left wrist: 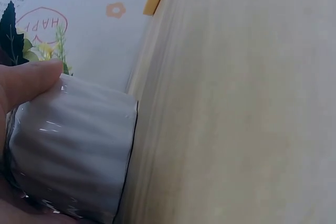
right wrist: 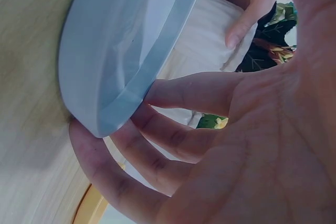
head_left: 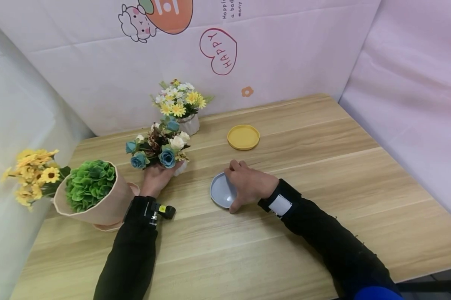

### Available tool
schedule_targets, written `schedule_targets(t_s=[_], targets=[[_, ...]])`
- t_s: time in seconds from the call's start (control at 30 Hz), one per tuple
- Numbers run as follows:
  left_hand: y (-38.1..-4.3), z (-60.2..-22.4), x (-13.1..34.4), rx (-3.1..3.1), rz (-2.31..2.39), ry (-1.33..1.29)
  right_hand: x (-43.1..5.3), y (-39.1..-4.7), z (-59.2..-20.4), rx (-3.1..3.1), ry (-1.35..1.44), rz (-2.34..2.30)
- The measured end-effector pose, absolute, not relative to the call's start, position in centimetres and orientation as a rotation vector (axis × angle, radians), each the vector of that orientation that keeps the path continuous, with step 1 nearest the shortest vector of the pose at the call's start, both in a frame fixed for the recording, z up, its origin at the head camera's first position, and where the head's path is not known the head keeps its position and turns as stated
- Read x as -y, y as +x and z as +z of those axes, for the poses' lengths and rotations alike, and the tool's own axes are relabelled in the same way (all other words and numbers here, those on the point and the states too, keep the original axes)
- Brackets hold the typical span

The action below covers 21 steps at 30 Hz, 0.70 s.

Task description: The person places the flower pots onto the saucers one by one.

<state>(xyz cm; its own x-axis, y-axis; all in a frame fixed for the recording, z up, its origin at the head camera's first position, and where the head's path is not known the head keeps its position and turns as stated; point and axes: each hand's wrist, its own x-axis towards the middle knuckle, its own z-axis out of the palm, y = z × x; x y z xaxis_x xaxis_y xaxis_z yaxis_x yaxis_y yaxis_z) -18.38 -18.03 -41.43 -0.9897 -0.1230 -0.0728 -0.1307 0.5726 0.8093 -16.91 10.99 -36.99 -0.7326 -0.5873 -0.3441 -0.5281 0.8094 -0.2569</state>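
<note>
My left hand (head_left: pixel 157 180) grips a white flowerpot (left wrist: pixel 73 145) of blue and cream artificial roses (head_left: pixel 167 157). In the left wrist view the thumb lies along the pot's wall near its top, and the base is close to the wooden tabletop. To the right, my right hand (head_left: pixel 252 183) spans a grey-blue saucer (head_left: pixel 221 191), thumb at its near edge and fingers at its far edge. The right wrist view shows several fingertips pressed against the saucer's raised rim, with the white pot behind it.
A yellow saucer (head_left: pixel 243 137) lies beyond my right hand. Behind the roses stands a pot of white and yellow daisies (head_left: pixel 178 100). At left, a large pink pot (head_left: pixel 107 200) with green foliage sits on a pink saucer, beside yellow flowers (head_left: pixel 36 177). White cloth backs the table.
</note>
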Motion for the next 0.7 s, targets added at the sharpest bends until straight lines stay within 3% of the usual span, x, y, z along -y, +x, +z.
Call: schedule_targets(t_s=[0.7], targets=[[-17.7, -41.0, 16.5, -2.557, 1.633, -0.062, -11.1, -17.0, -37.1, -2.583, -0.851, -0.198]])
